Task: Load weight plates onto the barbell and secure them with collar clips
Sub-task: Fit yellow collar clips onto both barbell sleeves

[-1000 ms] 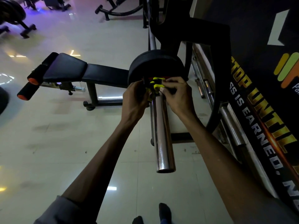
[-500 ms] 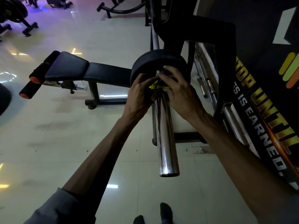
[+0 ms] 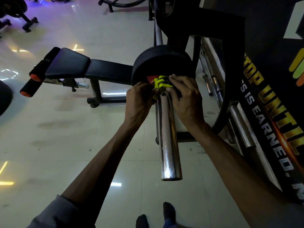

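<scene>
The yellow collar clip (image 3: 162, 84) sits on the barbell sleeve (image 3: 169, 137), right against the black weight plates (image 3: 162, 63). The sleeve's long axis runs from the plates toward the person. Both grips pinch the clip: left hand (image 3: 139, 101) from the left, right hand (image 3: 185, 97) from the right, equally near. Any closing squeeze would likely act across the sleeve.

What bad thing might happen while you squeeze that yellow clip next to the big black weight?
The left hand and right hand both hold the yellow collar clip right against the weight plate, so a finger might get pinched there. If the clip is not closed fully, the plate could slide down the shiny barbell sleeve. Feet in socks stand just below the bar's end, where a sliding plate could land.
</scene>
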`<state>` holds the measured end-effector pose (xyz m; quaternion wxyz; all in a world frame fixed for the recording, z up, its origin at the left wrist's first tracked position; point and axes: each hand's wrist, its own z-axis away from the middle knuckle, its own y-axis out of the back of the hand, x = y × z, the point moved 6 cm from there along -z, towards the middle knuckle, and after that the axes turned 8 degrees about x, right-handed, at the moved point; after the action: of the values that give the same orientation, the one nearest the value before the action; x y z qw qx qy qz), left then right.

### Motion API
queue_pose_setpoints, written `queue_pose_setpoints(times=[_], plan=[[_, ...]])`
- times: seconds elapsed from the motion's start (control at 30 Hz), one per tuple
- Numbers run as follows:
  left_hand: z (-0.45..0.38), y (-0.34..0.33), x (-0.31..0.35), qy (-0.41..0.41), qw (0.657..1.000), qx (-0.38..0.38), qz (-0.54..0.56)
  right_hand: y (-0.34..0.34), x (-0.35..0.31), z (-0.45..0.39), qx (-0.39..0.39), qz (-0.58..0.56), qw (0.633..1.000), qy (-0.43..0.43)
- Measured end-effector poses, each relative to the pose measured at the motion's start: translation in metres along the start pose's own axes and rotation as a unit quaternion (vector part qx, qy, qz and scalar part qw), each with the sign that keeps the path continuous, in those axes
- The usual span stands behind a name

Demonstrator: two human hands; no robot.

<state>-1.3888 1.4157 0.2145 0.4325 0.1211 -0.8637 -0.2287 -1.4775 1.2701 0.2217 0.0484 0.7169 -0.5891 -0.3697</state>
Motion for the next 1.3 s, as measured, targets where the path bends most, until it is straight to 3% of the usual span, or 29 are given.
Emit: queue_pose_setpoints(times=[0.37,0.47,0.57,0.63,0.8,1.03,1.3], plan=[[0.013,-0.004,-0.017,0.015,1.000,0.000,0.010,-0.007,0.015,0.020,-0.034,-0.080,0.996,-0.038],[0.044,0.004,-0.036,0.051,0.998,-0.018,0.023,-0.006,0.025,0.056,-0.032,-0.105,0.987,-0.118],[0.085,0.021,-0.069,0.099,0.994,-0.054,-0.006,-0.012,0.027,0.109,-0.095,-0.121,0.966,-0.207],[0.113,0.038,-0.093,0.131,0.988,-0.074,-0.024,-0.021,0.016,0.137,-0.122,-0.099,0.964,-0.215],[0.162,0.110,-0.149,0.158,0.978,-0.082,-0.107,-0.075,-0.049,0.183,-0.238,-0.004,0.957,-0.164],[0.182,0.251,-0.230,0.160,0.964,-0.059,-0.205,-0.178,-0.170,0.212,-0.320,0.001,0.943,-0.097],[0.170,0.389,-0.349,0.234,0.937,-0.001,-0.259,-0.327,-0.310,0.200,-0.390,-0.049,0.919,-0.010]])
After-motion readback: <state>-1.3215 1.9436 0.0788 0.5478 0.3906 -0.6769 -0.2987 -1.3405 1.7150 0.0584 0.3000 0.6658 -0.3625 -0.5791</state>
